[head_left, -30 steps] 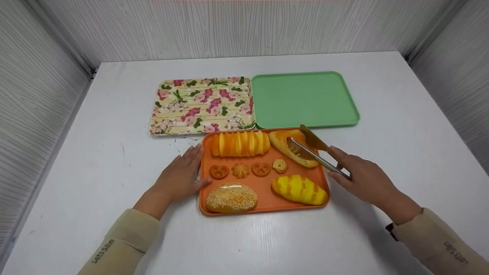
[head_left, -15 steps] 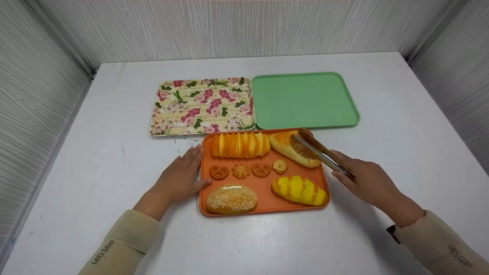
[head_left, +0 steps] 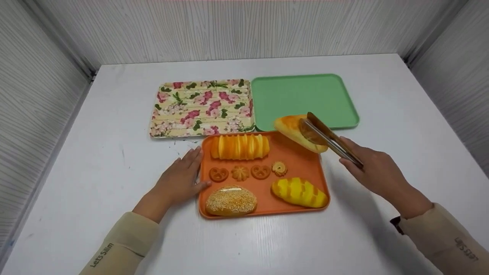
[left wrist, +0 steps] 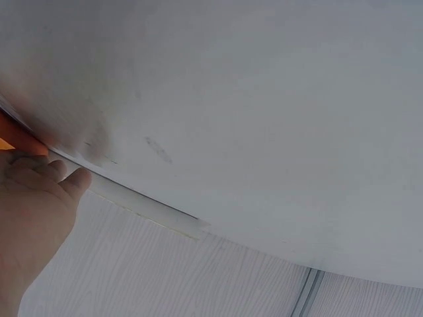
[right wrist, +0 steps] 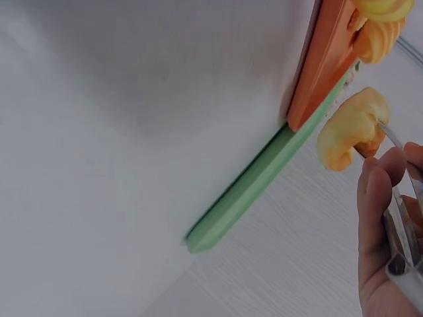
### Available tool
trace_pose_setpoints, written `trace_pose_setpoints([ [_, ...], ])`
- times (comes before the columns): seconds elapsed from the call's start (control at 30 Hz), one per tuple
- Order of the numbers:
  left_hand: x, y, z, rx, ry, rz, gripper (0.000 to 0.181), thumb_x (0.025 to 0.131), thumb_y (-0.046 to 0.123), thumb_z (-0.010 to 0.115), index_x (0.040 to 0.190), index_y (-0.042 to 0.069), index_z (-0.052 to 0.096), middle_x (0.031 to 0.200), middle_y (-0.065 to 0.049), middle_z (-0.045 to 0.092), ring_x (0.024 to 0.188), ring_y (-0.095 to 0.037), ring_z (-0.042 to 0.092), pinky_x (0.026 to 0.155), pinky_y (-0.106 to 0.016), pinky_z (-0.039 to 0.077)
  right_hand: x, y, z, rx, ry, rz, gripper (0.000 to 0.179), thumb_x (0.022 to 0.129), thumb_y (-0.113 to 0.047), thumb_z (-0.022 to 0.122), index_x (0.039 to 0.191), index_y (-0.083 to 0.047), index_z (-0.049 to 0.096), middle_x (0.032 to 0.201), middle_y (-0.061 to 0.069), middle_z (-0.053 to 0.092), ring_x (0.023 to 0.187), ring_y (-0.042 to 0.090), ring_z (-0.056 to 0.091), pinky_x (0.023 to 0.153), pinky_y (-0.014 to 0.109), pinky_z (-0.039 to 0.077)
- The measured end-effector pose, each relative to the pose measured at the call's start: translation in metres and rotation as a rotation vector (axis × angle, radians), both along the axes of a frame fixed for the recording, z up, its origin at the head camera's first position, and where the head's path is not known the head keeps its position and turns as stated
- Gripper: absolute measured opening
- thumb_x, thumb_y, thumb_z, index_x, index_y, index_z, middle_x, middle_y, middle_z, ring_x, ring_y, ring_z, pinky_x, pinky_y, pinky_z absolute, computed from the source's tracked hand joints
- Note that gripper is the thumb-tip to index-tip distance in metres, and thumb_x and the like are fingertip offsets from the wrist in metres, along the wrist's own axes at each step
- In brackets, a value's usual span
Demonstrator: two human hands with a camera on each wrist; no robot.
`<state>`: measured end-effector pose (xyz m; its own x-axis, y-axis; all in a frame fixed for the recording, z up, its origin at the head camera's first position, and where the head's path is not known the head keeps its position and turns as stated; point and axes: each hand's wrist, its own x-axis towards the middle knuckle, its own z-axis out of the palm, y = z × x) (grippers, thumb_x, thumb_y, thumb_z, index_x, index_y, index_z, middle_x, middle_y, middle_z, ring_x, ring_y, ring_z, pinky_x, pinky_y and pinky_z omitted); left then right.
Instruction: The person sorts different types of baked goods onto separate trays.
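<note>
- Right hand [head_left: 376, 170]: curled round one pair of tongs [head_left: 336, 146], clamping one bread roll [head_left: 287, 127] above orange tray [head_left: 263, 196], far-right corner.
- Left hand [head_left: 176, 178]: fingers extended, touching orange tray's left edge.
- On orange tray: three loaves [head_left: 240, 147], four cookies [head_left: 240, 173].
- Change: bread roll raised off orange tray.

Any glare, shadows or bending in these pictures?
Head view: a white glint on the seeded bun, a soft shadow on the table beside the right sleeve; left wrist view: the table's edge looks curved; right wrist view: a broad table shadow.
</note>
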<state>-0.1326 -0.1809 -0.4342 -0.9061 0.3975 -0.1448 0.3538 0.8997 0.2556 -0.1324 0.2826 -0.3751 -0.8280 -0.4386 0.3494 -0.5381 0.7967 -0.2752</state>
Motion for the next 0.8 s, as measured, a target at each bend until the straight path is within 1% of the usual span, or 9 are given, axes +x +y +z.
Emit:
trace_pose_setpoints([
  [0.1, 0.001, -0.001, 0.0, 0.004, 0.001, 0.003, 0.087, 0.093, 0.052, 0.051, 0.151, -0.001, 0.014, 0.158, -0.013, 0.01, 0.143, -0.031, 0.01, 0.112, -0.052, 0.017, -0.012, 0.003, 0.006, -0.002, 0.005, -0.024, 0.057, 0.086, -0.01, 0.071, 0.139, -0.007, 0.05, 0.094, 0.022, 0.067, 0.065, 0.03, 0.055, 0.058, 0.044, 0.046],
  [0.23, 0.0, 0.0, 0.0, -0.004, -0.003, 0.001, 0.087, 0.093, 0.052, 0.051, 0.151, -0.001, 0.014, 0.158, -0.013, 0.01, 0.143, -0.03, 0.01, 0.112, -0.052, 0.017, -0.029, 0.009, 0.013, 0.006, 0.002, -0.061, 0.055, 0.089, -0.012, 0.068, 0.14, -0.006, 0.048, 0.102, 0.028, 0.065, 0.071, 0.037, 0.059, 0.06, 0.05, 0.046],
  [0.4, 0.0, 0.001, -0.001, -0.025, -0.009, 0.0, 0.087, 0.093, 0.054, 0.049, 0.151, -0.001, 0.014, 0.158, -0.013, 0.01, 0.144, -0.029, 0.009, 0.112, -0.051, 0.017, -0.05, 0.013, 0.018, 0.024, -0.018, -0.101, 0.054, 0.092, -0.016, 0.064, 0.142, -0.007, 0.045, 0.107, 0.031, 0.062, 0.075, 0.041, 0.06, 0.063, 0.054, 0.046],
  [0.53, 0.0, 0.001, -0.002, -0.015, -0.01, 0.003, 0.087, 0.093, 0.054, 0.049, 0.151, 0.0, 0.014, 0.158, -0.012, 0.009, 0.144, -0.029, 0.008, 0.112, -0.05, 0.017, -0.063, 0.015, 0.021, 0.046, -0.038, -0.138, 0.055, 0.095, -0.019, 0.061, 0.145, -0.009, 0.041, 0.11, 0.031, 0.061, 0.077, 0.044, 0.059, 0.065, 0.055, 0.045],
  [0.63, 0.0, 0.0, -0.002, -0.009, -0.016, 0.009, 0.087, 0.093, 0.055, 0.049, 0.151, 0.0, 0.014, 0.158, -0.012, 0.009, 0.144, -0.029, 0.008, 0.112, -0.05, 0.017, -0.073, 0.017, 0.021, 0.048, -0.051, -0.157, 0.055, 0.095, -0.02, 0.06, 0.145, -0.008, 0.04, 0.111, 0.033, 0.06, 0.079, 0.047, 0.059, 0.066, 0.057, 0.045],
  [0.7, 0.0, 0.0, -0.002, -0.009, -0.019, 0.012, 0.087, 0.093, 0.055, 0.049, 0.151, 0.0, 0.014, 0.158, -0.012, 0.009, 0.144, -0.029, 0.008, 0.112, -0.05, 0.016, -0.079, 0.018, 0.021, 0.044, -0.057, -0.167, 0.055, 0.096, -0.02, 0.059, 0.145, -0.007, 0.04, 0.108, 0.033, 0.06, 0.078, 0.048, 0.058, 0.066, 0.057, 0.045],
  [0.8, 0.0, 0.0, -0.001, -0.011, -0.02, 0.012, 0.088, 0.093, 0.055, 0.049, 0.152, 0.001, 0.013, 0.158, -0.012, 0.008, 0.144, -0.029, 0.008, 0.112, -0.05, 0.017, -0.088, 0.02, 0.02, 0.041, -0.066, -0.199, 0.055, 0.096, -0.022, 0.059, 0.145, -0.006, 0.04, 0.098, 0.033, 0.061, 0.075, 0.047, 0.058, 0.064, 0.058, 0.044],
])
